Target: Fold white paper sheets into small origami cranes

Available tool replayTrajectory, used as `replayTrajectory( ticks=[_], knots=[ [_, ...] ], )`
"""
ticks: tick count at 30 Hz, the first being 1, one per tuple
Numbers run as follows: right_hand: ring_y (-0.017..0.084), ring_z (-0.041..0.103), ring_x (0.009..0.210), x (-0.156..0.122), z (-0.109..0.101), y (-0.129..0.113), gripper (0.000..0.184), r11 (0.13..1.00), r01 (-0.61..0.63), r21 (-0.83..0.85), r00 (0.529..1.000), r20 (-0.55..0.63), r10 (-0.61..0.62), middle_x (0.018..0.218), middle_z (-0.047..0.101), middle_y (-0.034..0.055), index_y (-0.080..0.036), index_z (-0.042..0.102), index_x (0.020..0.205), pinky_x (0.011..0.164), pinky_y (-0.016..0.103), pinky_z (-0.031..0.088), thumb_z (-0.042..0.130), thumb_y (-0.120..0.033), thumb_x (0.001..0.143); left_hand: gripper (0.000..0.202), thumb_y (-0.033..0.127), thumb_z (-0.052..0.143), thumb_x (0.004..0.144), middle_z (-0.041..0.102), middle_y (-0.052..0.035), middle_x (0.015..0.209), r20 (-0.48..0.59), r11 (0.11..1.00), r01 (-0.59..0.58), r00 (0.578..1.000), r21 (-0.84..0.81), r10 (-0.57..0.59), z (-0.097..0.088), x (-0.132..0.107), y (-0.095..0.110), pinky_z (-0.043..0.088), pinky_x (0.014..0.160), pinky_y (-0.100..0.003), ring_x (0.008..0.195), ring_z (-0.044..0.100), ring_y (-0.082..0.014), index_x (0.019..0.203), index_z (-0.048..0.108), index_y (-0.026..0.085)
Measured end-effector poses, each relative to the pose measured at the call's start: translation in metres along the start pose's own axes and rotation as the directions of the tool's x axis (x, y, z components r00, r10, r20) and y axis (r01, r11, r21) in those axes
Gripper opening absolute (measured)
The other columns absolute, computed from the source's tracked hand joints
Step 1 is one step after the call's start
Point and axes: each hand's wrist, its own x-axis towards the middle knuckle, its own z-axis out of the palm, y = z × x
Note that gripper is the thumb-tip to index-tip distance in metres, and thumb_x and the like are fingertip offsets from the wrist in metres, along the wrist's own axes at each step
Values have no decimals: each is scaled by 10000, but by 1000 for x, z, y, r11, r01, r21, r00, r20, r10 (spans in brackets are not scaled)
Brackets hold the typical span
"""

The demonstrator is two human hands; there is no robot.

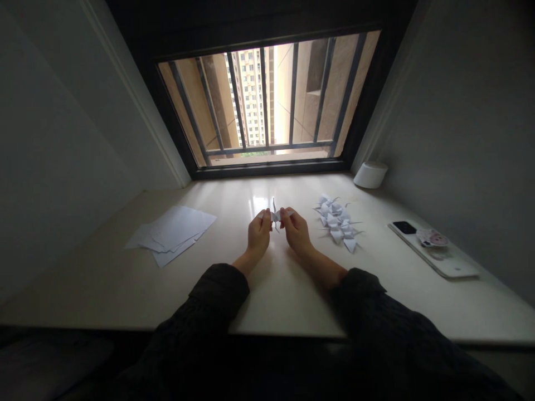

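Between my two hands is a white paper crane [275,216], its thin neck and tail pointing away from and toward me. My left hand [259,231] pinches the wing on the left, thumb and fingers closed. On the other side my right hand [296,229] pinches the opposite wing in the same way. Both hands are just above the pale sill. To the right of my right hand lies a cluster of several folded paper cranes [337,221]. Off to the left is a loose stack of white paper sheets [178,228], its edges fanned out.
The pale windowsill [200,301] ends at a front edge near me. A phone [434,250] with a round grip on its back lies at the right. A white cylindrical object [370,174] stands in the back right corner. Behind is a dark-framed window [271,169] with bars outside.
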Motion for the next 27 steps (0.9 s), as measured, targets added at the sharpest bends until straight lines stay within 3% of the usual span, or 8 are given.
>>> replayTrajectory(
  ticks=[20,27],
  knots=[
    [127,472,555,-4,4,-6,429,994,-64,94,997,-33,67,559,472,-29,-211,484,631,579,260,386,433,-567,867,449,512,410,888,382,39,517,-121,996,-2,993,-86,-9,2,-1,2,311,516,-251,498,378,-102,575,412,189],
    [126,460,544,0,2,-4,427,983,-100,153,995,-2,101,549,466,-29,-209,489,599,583,272,385,483,-561,841,427,481,430,884,389,39,514,-72,992,18,997,-127,-27,1,-1,1,319,516,-246,498,383,-98,577,431,184]
  ],
)
